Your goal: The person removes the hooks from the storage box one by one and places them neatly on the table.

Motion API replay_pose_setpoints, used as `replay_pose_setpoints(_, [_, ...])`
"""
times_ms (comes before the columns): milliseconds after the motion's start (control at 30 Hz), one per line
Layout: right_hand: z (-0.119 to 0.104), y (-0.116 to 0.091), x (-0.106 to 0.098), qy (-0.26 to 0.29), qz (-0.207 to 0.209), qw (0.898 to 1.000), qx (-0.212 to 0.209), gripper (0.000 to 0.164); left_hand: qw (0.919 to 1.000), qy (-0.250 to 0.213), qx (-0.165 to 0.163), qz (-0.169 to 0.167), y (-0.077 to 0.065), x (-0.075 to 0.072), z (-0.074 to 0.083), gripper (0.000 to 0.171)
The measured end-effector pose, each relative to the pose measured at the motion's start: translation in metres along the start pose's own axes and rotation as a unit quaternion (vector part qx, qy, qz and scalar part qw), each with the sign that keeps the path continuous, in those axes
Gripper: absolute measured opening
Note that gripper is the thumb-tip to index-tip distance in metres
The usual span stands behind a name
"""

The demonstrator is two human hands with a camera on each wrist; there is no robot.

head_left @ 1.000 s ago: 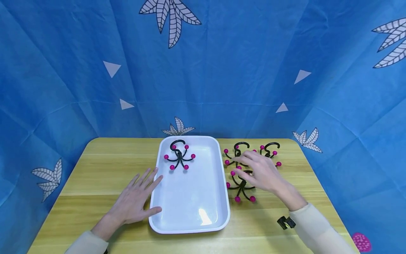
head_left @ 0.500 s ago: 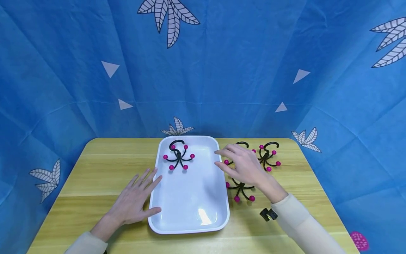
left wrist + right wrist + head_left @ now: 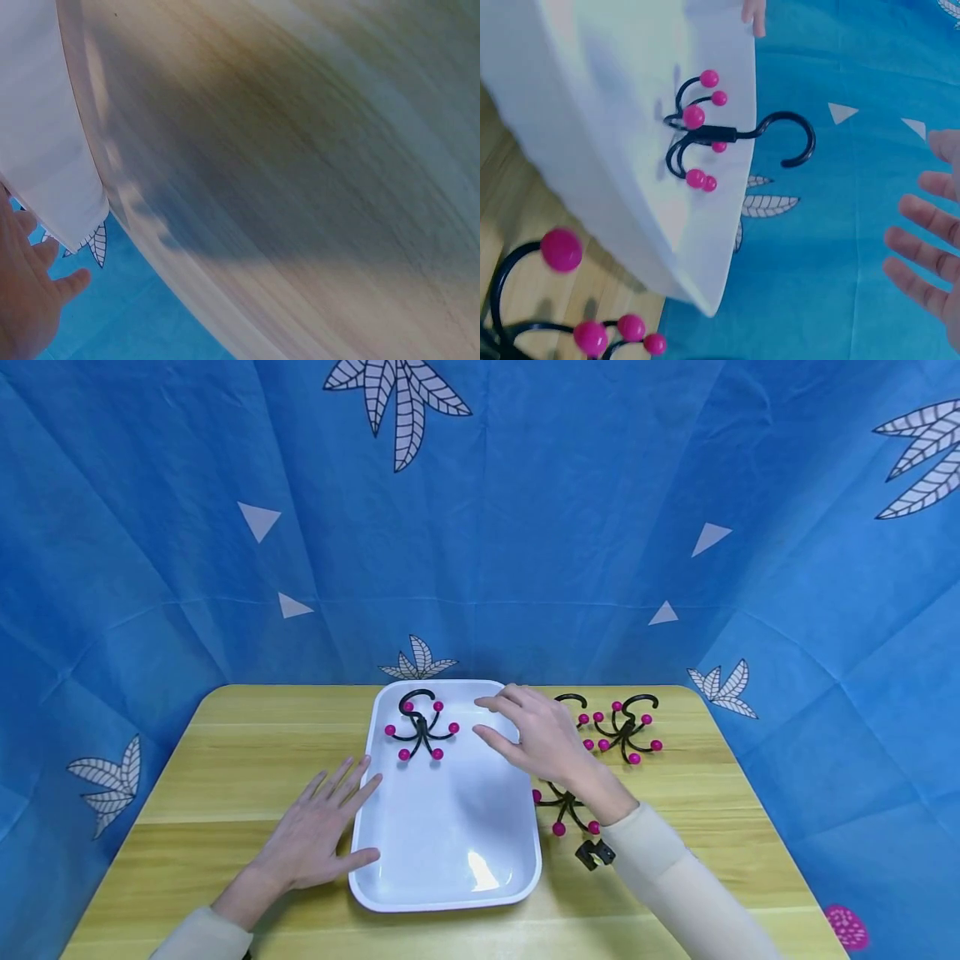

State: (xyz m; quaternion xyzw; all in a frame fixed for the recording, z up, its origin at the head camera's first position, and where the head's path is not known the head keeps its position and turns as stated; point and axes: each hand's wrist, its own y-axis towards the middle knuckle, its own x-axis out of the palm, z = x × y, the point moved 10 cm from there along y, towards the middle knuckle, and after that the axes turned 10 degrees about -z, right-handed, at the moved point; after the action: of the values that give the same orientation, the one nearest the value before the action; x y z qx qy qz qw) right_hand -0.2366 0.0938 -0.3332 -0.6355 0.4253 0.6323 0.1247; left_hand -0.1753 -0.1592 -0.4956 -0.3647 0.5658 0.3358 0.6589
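Observation:
My left hand [image 3: 311,835] lies flat with fingers spread, fingertips and thumb over the left rim of a white tray [image 3: 442,835]. Inside the tray, towards its back, stands a black swivel-hook hanger [image 3: 422,727] with several curved arms ending in pink balls; the right wrist view shows the hanger [image 3: 712,133] from the side. Over the tray's right rim hovers my right hand [image 3: 543,735], fingers apart and holding nothing, to the right of that hanger. Beneath and behind this hand, one matching hanger [image 3: 572,697] is mostly covered.
To the tray's right, two more such hangers stand on the wooden table [image 3: 675,860]: one hanger [image 3: 626,731] at the back, another hanger [image 3: 568,799] nearer, partly behind my right wrist. A blue patterned cloth [image 3: 480,527] hangs around the table's back and sides.
My right hand has moved left, from above the hangers on the table to over the tray's right side. The back right hanger has come into full view. My left hand stays put.

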Motion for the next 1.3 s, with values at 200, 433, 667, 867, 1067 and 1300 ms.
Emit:
replay_pose_setpoints(200, [-0.01, 0.015, 0.01, 0.002, 0.001, 1.0, -0.002, 0.036, 1.0, 0.0, -0.001, -0.003, 0.0, -0.001, 0.0, 0.102])
replay_pose_setpoints(433, [-0.019, 0.033, 0.023, 0.002, -0.01, 1.0, -0.002, 0.038, 1.0, 0.005, -0.002, -0.004, 0.0, -0.001, 0.0, 0.102])
replay_pose_setpoints(667, [-0.022, 0.051, 0.04, -0.008, -0.035, 0.999, 0.003, 0.044, 1.0, 0.006, -0.004, -0.005, 0.001, -0.002, 0.0, 0.102])
replay_pose_setpoints(867, [-0.017, 0.061, 0.06, -0.022, -0.07, 0.997, 0.019, 0.047, 1.0, 0.008, 0.0, 0.003, 0.001, -0.002, 0.0, 0.102])
replay_pose_setpoints(1067, [-0.008, 0.073, 0.081, -0.03, -0.12, 0.992, 0.041, 0.05, 0.9999, 0.004, 0.004, 0.014, 0.0, -0.004, 0.0, 0.101])
replay_pose_setpoints(1300, [0.001, 0.086, 0.099, -0.037, -0.163, 0.984, 0.053, 0.051, 1.0, 0.003, 0.002, -0.001, 0.0, -0.001, 0.0, 0.102])
